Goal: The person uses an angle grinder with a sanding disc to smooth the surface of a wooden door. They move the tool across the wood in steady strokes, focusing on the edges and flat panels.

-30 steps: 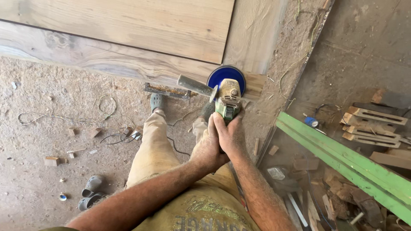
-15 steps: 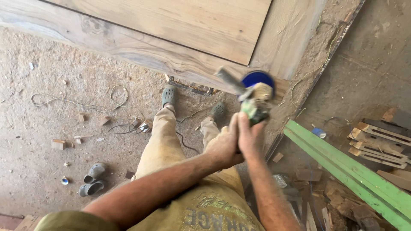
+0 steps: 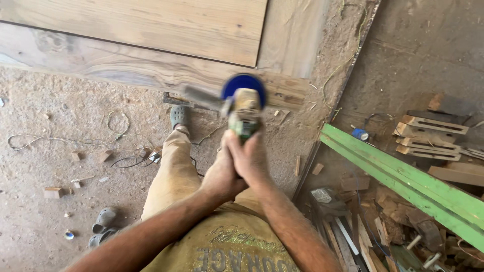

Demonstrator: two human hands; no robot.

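I look straight down at my own two bare arms, which meet at the centre of the view. My left hand (image 3: pixel 220 174) and right hand (image 3: pixel 250 158) are pressed together, both clamped around the body of a green angle grinder (image 3: pixel 243 113) — fingers wrapped tight, no gap between the palms. The grinder points toward twelve o'clock, blurred; its round blue disc (image 3: pixel 244 84) sits at the far end, over the edge of a large pale wooden panel (image 3: pixel 151 30) that fills the top of the view from ten to one o'clock. A dark side handle (image 3: pixel 202 96) sticks out of the grinder toward ten o'clock. Below the tool I see tan trousers and one grey clog (image 3: pixel 180 116) on the sawdust-covered floor (image 3: pixel 60 126). At three to four o'clock lies a long green beam (image 3: pixel 403 179) — beside it, scraps of timber. At eight o'clock, well apart from me, a spare pair of grey clogs (image 3: pixel 103 226) rests near small wood blocks and a loose wire
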